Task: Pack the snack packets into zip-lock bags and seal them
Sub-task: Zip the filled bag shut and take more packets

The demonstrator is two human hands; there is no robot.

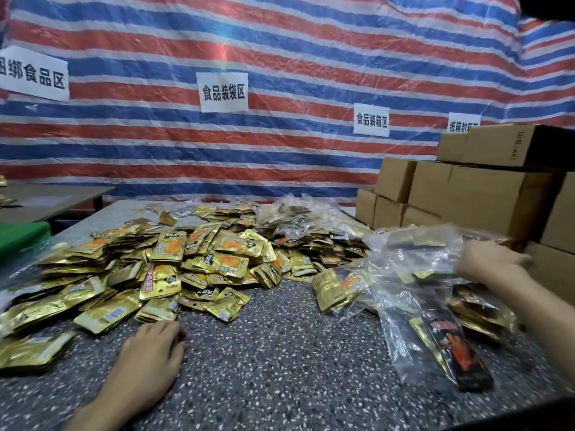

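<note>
A big heap of gold snack packets (199,253) covers the left and middle of the speckled table (280,353). Clear zip-lock bags (410,265) holding packets lie piled at the right, and one filled bag (441,340) lies nearer the front. My left hand (152,349) rests flat on the table just in front of the heap, fingers relaxed, holding nothing. My right hand (488,259) reaches into the pile of clear bags at the right; its fingertips are blurred and partly hidden by plastic, so its hold is unclear.
Brown cardboard boxes (485,194) are stacked at the back right, close behind the bags. A striped tarp wall (280,144) with paper signs stands behind the table. A second table (46,197) and a green surface (21,237) sit at the left.
</note>
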